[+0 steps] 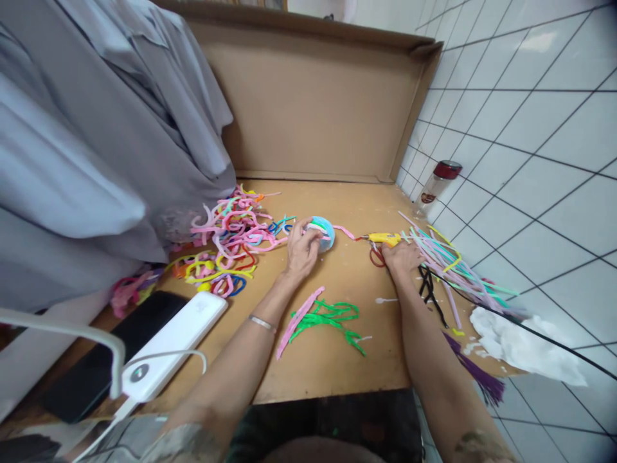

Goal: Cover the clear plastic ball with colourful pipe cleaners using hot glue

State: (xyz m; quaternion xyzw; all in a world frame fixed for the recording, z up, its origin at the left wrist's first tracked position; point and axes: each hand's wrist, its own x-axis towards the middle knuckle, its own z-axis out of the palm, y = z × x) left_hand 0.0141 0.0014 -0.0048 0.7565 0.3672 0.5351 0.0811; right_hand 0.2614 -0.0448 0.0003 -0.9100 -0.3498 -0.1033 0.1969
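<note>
My left hand [301, 249] is closed over a round ball wrapped in light blue and white pipe cleaners [322, 231], with a pink strand trailing right from it. My right hand [402, 256] grips a yellow glue gun [384, 238] whose nozzle points left toward the ball, a short gap away. Red-handled scissors [376, 256] lie just under that hand. A silver bangle circles my left wrist. Green and pink pipe cleaners [325, 317] lie on the wooden tabletop [337, 360] between my forearms.
A tangle of curled coloured pipe cleaners [230, 239] lies left of the ball, straight ones [448, 260] at right. Grey cloth [96, 141] hangs at left. A white power bank [176, 344], a black phone [103, 360], white tissue [520, 344], a red-capped bottle [436, 183] and a cardboard backdrop [313, 103] surround the work spot.
</note>
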